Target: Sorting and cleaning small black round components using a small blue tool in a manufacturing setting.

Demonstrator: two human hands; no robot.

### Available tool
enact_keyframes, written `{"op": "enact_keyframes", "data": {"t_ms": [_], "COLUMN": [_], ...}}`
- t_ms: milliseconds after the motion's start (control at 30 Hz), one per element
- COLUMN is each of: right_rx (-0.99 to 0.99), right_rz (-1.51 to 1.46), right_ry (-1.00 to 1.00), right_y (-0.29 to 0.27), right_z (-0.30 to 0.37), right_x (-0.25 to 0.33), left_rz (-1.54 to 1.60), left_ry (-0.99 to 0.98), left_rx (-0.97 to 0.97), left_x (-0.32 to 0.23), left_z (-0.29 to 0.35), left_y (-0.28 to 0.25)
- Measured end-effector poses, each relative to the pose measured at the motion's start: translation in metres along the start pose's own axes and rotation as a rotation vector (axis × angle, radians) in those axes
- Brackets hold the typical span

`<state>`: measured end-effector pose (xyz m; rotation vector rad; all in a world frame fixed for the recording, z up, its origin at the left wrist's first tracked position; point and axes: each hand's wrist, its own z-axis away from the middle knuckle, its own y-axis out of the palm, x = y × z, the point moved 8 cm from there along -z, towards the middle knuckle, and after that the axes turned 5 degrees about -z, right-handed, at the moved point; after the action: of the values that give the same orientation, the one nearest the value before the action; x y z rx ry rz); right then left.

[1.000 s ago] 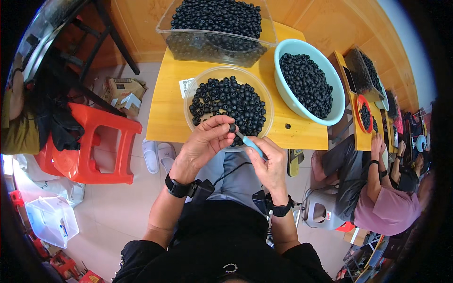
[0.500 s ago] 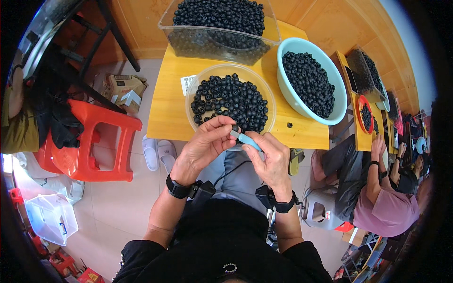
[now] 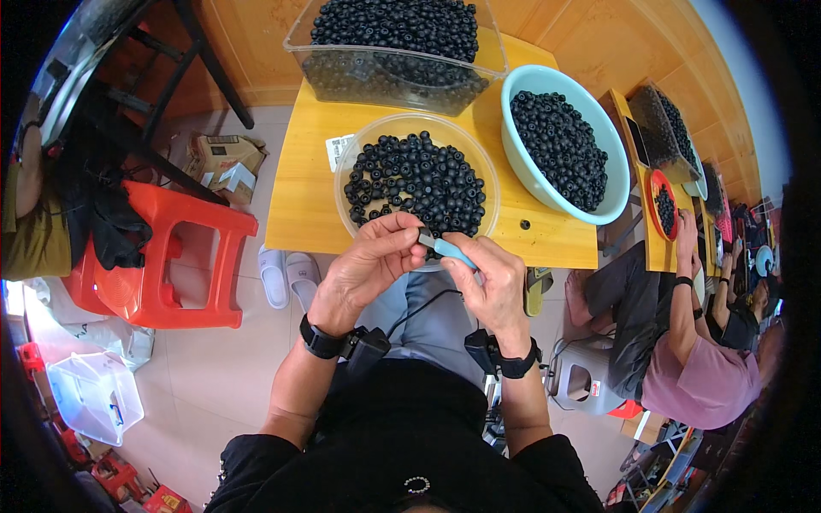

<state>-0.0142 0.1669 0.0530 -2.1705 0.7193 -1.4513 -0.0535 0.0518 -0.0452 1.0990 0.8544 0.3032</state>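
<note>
Between the thumb and fingertips of my left hand (image 3: pixel 363 272) is a small black ring-like piece (image 3: pixel 423 232), mostly covered by the fingers. My right hand (image 3: pixel 494 284) is closed around the light blue handle of a small knife (image 3: pixel 451 251), whose short metal blade lies against the piece. Both hands meet over the near rim of a round clear plastic bowl (image 3: pixel 489 162). Inside it lie many loose black pieces (image 3: pixel 428 175), rounded and with holes.
A rectangular clear bin (image 3: pixel 393 81) and a pale blue basin (image 3: pixel 617 192), both full of black pieces, stand on the yellow table (image 3: pixel 299 201). One loose piece (image 3: pixel 525 225) lies near its edge. A red stool (image 3: pixel 162 256) is at left; a seated person (image 3: pixel 697 376) works at right.
The knife and my right hand have shifted very slightly at the piece. My left hand keeps its pinch. At right, the seated person's hand has moved up toward the red bowl.
</note>
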Motion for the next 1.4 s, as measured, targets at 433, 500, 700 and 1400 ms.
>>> {"op": "enact_keyframes", "data": {"t_ms": [433, 500, 700, 1400], "right_rx": [-0.088, -0.077, 0.022, 0.027], "right_rz": [-0.024, -0.087, -0.501, -0.311], "right_ry": [0.166, 0.198, 0.285, 0.405], "right_y": [-0.014, -0.012, 0.003, -0.050], "right_z": [-0.004, -0.005, -0.008, -0.017], "right_x": [-0.032, -0.029, -0.018, -0.052], "left_rz": [0.032, 0.036, -0.055, -0.575], "left_ry": [-0.003, -0.017, -0.019, 0.117], "left_rx": [0.004, 0.002, 0.014, -0.119], "left_x": [-0.007, -0.005, 0.001, -0.021], "left_z": [0.008, 0.005, 0.000, 0.006], "left_y": [0.012, 0.015, 0.009, 0.011]}}
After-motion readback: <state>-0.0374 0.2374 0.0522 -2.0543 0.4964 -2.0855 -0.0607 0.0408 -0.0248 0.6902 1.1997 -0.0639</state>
